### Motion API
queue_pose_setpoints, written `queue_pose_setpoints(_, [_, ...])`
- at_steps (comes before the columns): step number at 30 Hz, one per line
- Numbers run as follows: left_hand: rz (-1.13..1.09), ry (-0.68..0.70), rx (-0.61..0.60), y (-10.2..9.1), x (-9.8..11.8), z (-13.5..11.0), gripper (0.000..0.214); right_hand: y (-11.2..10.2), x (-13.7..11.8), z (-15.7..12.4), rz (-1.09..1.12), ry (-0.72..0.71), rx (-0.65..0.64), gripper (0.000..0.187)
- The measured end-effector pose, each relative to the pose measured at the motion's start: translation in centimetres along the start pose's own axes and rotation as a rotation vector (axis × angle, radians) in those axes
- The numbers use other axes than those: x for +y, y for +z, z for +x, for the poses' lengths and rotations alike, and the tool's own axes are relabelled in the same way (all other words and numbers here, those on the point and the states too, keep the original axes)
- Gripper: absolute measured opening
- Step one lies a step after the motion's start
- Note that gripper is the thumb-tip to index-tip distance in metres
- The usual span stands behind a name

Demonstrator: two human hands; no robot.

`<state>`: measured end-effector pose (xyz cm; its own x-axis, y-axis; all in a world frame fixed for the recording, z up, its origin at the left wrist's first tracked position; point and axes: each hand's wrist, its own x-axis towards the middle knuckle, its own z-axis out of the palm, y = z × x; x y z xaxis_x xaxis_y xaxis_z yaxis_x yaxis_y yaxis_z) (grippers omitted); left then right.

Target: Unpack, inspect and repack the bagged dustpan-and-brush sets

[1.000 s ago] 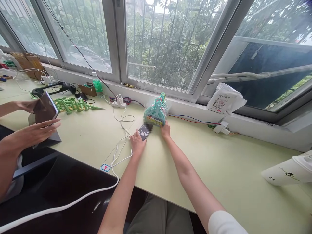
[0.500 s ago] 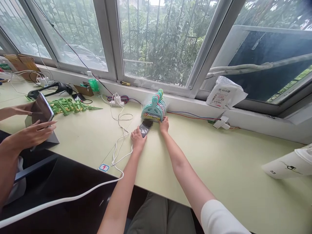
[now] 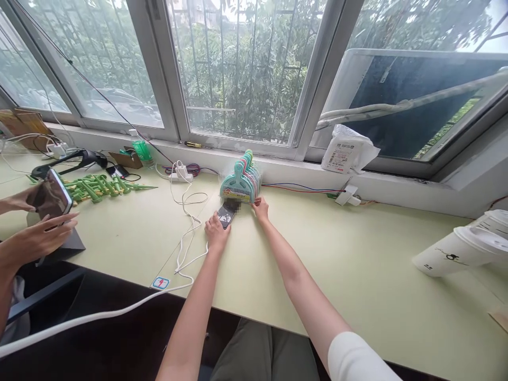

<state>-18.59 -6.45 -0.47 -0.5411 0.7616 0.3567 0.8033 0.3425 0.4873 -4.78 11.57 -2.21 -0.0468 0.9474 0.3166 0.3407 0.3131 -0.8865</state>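
A dark phone (image 3: 226,213) lies on the pale green table (image 3: 357,264), leaning against a clear pack of teal plastic hangers (image 3: 240,182) near the window sill. My left hand (image 3: 216,233) rests at the phone's near end, fingers curled onto it. My right hand (image 3: 261,208) touches the lower right corner of the hanger pack, its fingers bent against it. Both arms stretch forward from the table's front edge.
A white cable (image 3: 186,222) runs from a power strip (image 3: 180,173) across the table and off the front edge. Green plastic pieces (image 3: 99,186) lie at the left, where another person's hands (image 3: 35,238) hold a phone. White cups (image 3: 456,251) lie at the right; a white parcel (image 3: 345,153) sits on the sill.
My hands stay on the phone and the hanger pack. The camera has shifted right and tilted up, so everything has slid left in view and the cups show more fully.
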Motion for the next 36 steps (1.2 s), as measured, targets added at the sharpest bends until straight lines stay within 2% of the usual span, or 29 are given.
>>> queue_pose_setpoints(4, [0.016, 0.004, 0.005, 0.2, 0.1, -0.2, 0.074, -0.8, -0.4, -1.2, 0.066, 0.017, -0.031, 0.033])
queue_pose_setpoints(7, [0.046, 0.021, 0.021, 0.0, 0.2, -0.4, 0.076, -2.6, -0.1, -2.7, 0.084, 0.019, -0.011, 0.038])
queue_pose_setpoints(10, [0.065, 0.086, 0.070, -0.5, 0.6, -0.8, 0.075, -5.9, 1.1, -4.4, 0.141, 0.039, 0.007, 0.031])
queue_pose_setpoints(13, [0.015, 0.232, 0.108, -0.6, 1.7, -1.3, 0.065, -10.4, 2.7, -5.9, 0.166, 0.066, 0.064, 0.023])
queue_pose_setpoints(15, [-0.060, 0.346, 0.062, 0.1, 3.3, -1.6, 0.054, -13.7, 3.8, -6.9, 0.163, 0.109, 0.147, 0.023])
queue_pose_setpoints(18, [-0.213, 0.485, -0.104, 2.2, 6.9, -2.2, 0.042, -18.1, 4.9, -8.0, 0.164, 0.179, 0.283, 0.023])
queue_pose_setpoints(21, [-0.372, 0.538, -0.256, 4.8, 11.2, -2.7, 0.039, -20.8, 5.3, -8.8, 0.152, 0.222, 0.375, 0.023])
queue_pose_setpoints(24, [-0.467, 0.496, -0.310, 6.8, 14.4, -2.9, 0.038, -21.7, 5.1, -9.1, 0.132, 0.209, 0.371, 0.020])
queue_pose_setpoints(26, [-0.494, 0.499, -0.304, 7.6, 15.3, -2.9, 0.037, -21.5, 4.9, -9.0, 0.112, 0.179, 0.323, 0.016])
queue_pose_setpoints(28, [-0.511, 0.535, -0.291, 8.2, 15.4, -2.7, 0.036, -21.0, 4.9, -8.8, 0.090, 0.133, 0.260, 0.013])
queue_pose_setpoints(31, [-0.578, 0.511, -0.258, 8.6, 14.8, -2.3, 0.034, -20.3, 4.9, -8.6, 0.057, 0.066, 0.196, 0.012])
queue_pose_setpoints(36, [-0.601, 0.457, -0.293, 8.5, 14.7, -2.1, 0.034, -20.2, 4.5, -8.8, 0.031, 0.064, 0.154, 0.019])
